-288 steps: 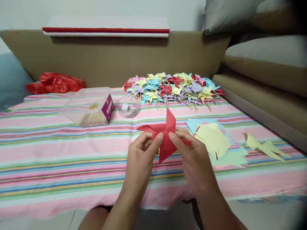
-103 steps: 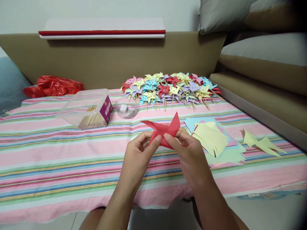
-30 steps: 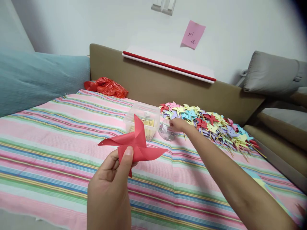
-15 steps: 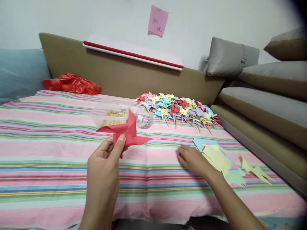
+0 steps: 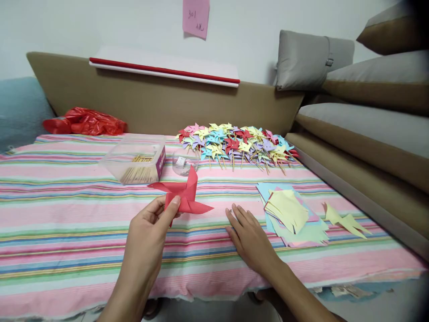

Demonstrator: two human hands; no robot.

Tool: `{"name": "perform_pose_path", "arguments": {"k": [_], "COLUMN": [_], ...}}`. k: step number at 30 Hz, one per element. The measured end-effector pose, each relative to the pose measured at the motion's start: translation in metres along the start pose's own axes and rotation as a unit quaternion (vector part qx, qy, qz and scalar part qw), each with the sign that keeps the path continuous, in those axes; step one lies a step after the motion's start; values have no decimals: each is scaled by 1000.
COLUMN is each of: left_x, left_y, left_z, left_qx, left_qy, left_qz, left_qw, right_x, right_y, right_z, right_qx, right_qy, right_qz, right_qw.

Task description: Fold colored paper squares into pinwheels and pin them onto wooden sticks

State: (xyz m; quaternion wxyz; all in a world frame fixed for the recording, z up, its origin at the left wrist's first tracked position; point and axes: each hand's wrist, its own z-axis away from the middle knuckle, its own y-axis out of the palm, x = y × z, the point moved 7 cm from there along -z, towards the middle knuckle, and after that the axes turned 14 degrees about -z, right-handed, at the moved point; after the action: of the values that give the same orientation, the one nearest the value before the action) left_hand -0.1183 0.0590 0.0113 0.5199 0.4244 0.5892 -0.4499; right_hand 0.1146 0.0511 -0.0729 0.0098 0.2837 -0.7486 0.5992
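Observation:
A red paper pinwheel [image 5: 187, 197], with no stick visible, is pinched between the thumb and fingers of my left hand [image 5: 152, 223]. My right hand [image 5: 250, 239] lies palm down on the striped cloth [image 5: 201, 273], its fingers stretched out and slightly apart. At its fingertips shows a tiny dark thing too small to name. Just right of this hand is a pile of cut paper sheets [image 5: 288, 210] in yellow, blue, green and pink. Beyond the pinwheel stands a small round clear container [image 5: 184, 164] with small bits inside.
A clear plastic box [image 5: 134, 154] holds many thin wooden sticks. Finished pinwheels on sticks [image 5: 234, 145] are heaped at the back. A partly folded yellow paper [image 5: 346, 219] lies right, near stacked cushions [image 5: 362, 138]. A red plastic bag [image 5: 87, 121] sits back left.
My right hand has moved left, toward the pinwheel, and its curled fingers have straightened out on the cloth. My left hand still holds the red pinwheel. The camera view has shifted.

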Motion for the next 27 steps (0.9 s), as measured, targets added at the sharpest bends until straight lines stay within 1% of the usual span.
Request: {"name": "perform_pose_path", "arguments": {"k": [4,7,9,11,13,15,16,18,19,20,22,23,27], "left_x": [0,0,-2,-5,-6,-5,-3,-1,-1,0,0,0,-1], "left_y": [-1,-3,-5,-5,0,8,13,24,29,34,42,46,57], "left_z": [-3,-4,-3,0,3,6,8,11,13,15,20,22,28], "left_qx": [-19,-29,-35,-34,-18,7,20,37,44,48,59,65,86], "left_qy": [5,7,12,28,50,70,79,97,104,110,118,122,133], "left_qz": [13,4,-36,-84,-120,-142,-156,-186,-200,-211,-225,-229,-242], "left_qw": [1000,1000,999,995,991,987,984,977,973,970,965,964,957], "right_x": [-1,-9,-19,-29,-33,-29,-23,-7,2,12,27,33,47], "right_y": [-6,-15,-26,-41,-57,-67,-69,-67,-65,-64,-62,-63,-72], "right_z": [-4,-5,-4,-2,0,1,1,1,0,0,-1,-2,-5], "right_qx": [-25,-51,-80,-126,-181,-222,-230,-226,-216,-204,-185,-179,-166], "right_qy": [1,13,47,94,127,140,145,151,152,151,133,114,9], "right_qz": [-36,-81,-122,-171,-243,-354,-417,-520,-552,-572,-588,-585,-516], "right_qw": [999,995,988,973,945,898,867,810,791,780,776,783,841]}}
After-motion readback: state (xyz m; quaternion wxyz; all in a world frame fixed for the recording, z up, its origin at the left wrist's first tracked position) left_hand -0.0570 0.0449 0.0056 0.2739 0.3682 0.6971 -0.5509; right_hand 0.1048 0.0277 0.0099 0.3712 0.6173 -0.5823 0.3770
